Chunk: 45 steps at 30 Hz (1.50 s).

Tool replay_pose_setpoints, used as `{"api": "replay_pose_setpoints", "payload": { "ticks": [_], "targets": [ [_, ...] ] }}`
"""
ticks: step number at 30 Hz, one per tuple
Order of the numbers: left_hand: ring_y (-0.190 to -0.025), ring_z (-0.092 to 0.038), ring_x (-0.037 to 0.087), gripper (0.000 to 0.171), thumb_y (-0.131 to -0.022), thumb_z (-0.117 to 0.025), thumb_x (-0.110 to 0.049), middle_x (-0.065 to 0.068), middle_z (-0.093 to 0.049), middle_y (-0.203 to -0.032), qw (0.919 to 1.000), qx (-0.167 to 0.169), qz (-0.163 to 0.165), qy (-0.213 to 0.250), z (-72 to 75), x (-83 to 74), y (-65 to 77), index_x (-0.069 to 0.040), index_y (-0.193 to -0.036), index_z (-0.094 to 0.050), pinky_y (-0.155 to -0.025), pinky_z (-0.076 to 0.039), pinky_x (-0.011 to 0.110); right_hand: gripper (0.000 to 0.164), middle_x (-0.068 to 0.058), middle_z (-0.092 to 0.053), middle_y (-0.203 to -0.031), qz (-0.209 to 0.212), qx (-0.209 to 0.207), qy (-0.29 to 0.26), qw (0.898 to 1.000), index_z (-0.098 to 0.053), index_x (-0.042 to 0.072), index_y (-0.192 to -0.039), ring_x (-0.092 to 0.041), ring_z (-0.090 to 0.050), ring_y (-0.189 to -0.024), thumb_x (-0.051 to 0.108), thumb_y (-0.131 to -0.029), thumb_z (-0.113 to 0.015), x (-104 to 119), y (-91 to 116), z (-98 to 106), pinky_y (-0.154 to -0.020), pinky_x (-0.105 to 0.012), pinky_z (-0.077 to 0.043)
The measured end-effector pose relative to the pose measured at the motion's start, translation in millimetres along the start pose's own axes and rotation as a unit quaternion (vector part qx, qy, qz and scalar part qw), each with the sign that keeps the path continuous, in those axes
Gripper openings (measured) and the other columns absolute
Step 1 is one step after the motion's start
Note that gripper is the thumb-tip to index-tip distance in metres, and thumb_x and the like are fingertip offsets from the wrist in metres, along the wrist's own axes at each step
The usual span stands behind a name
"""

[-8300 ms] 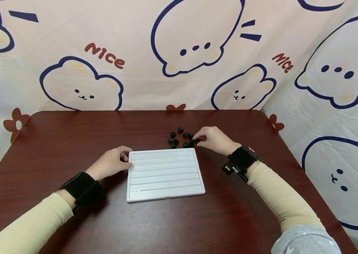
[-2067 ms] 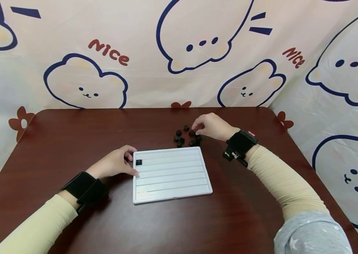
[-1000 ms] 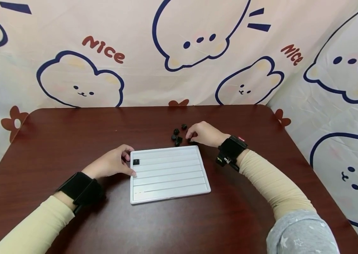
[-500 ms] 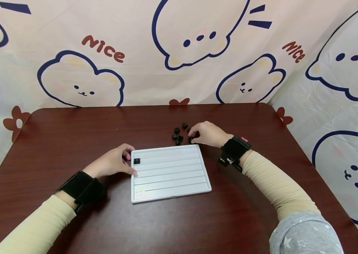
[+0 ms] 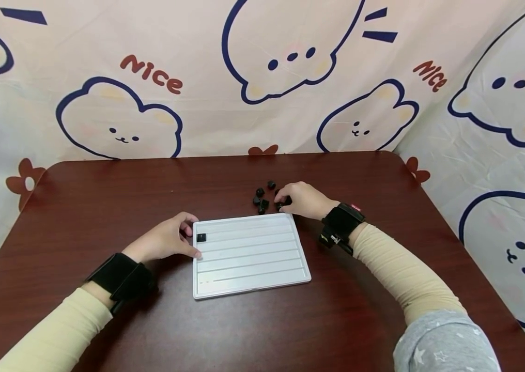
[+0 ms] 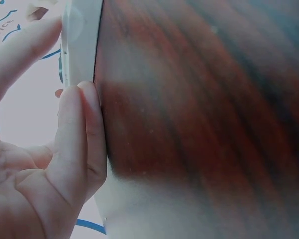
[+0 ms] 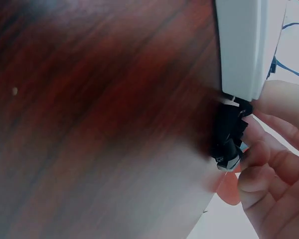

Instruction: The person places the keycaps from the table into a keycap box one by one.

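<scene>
Flat on the table lies a white grooved tray (image 5: 250, 266), one black keycap (image 5: 201, 237) at the left end of its top row. My left hand (image 5: 165, 237) holds the tray's left edge, thumb over the rim; in the left wrist view its fingertips (image 6: 72, 99) press the tray's side. Just beyond the far right corner, my right hand (image 5: 306, 200) pinches a small black keycap (image 5: 279, 205) between thumb and finger. More black keycaps (image 7: 229, 129) sit right at its fingertips in the right wrist view, partly hidden by the hand in the head view.
Several loose black keycaps (image 5: 260, 200) are scattered behind the tray, left of my right hand. The dark red-brown table (image 5: 225, 341) ends at a far edge against a cartoon-printed curtain (image 5: 216, 124), which also hangs along the right side.
Since the oldest frame, a keycap has appeared on the tray's top row. My right hand went from the pile's far side to near the tray's corner. My left hand stays on the edge.
</scene>
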State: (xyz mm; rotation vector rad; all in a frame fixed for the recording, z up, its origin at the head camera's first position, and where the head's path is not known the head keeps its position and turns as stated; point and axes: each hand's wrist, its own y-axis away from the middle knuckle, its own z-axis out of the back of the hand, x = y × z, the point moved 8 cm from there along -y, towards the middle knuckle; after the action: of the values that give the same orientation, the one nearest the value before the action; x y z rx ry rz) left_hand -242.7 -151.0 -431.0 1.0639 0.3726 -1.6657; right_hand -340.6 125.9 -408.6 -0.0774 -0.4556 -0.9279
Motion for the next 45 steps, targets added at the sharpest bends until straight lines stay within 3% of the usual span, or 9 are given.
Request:
{"api": "replay_pose_setpoints", "payload": {
  "ticks": [20,36,45],
  "targets": [
    [-0.083,-0.055,0.024,0.075,-0.076,-0.092,-0.011,0.016,-0.051,-0.103,0.9999,0.0,-0.009,0.01,-1.5,-3.3,2.0,0.006,-0.133,-0.047,-0.076,-0.049,0.035,0.022,-0.007,-0.07,-0.109,0.052,-0.027,0.023,0.998,-0.076,0.006,-0.112,-0.02,-0.062,-0.093,0.01,-0.091,-0.079,19,8,6,-0.081,-0.035,-0.051],
    [-0.082,-0.057,0.023,0.077,-0.076,-0.092,-0.012,0.016,-0.052,-0.104,1.0,-0.005,0.002,0.003,-1.0,0.4,0.1,0.005,-0.135,-0.047,-0.073,-0.049,0.034,0.025,-0.006,-0.072,-0.113,0.09,-0.019,0.021,0.995,-0.076,0.007,-0.114,-0.017,-0.066,-0.094,0.01,-0.09,-0.08,42,14,5,-0.081,-0.031,-0.055],
    [-0.084,-0.056,0.023,0.076,-0.076,-0.092,-0.012,0.016,-0.052,-0.105,1.0,-0.004,0.004,0.003,-0.7,0.6,0.3,0.005,-0.135,-0.047,-0.074,-0.048,0.035,0.026,-0.005,-0.072,-0.113,0.085,0.002,0.015,0.996,-0.076,0.009,-0.115,-0.018,-0.066,-0.102,0.013,-0.09,-0.081,51,12,-1,-0.088,-0.033,-0.054]
  ]
}}
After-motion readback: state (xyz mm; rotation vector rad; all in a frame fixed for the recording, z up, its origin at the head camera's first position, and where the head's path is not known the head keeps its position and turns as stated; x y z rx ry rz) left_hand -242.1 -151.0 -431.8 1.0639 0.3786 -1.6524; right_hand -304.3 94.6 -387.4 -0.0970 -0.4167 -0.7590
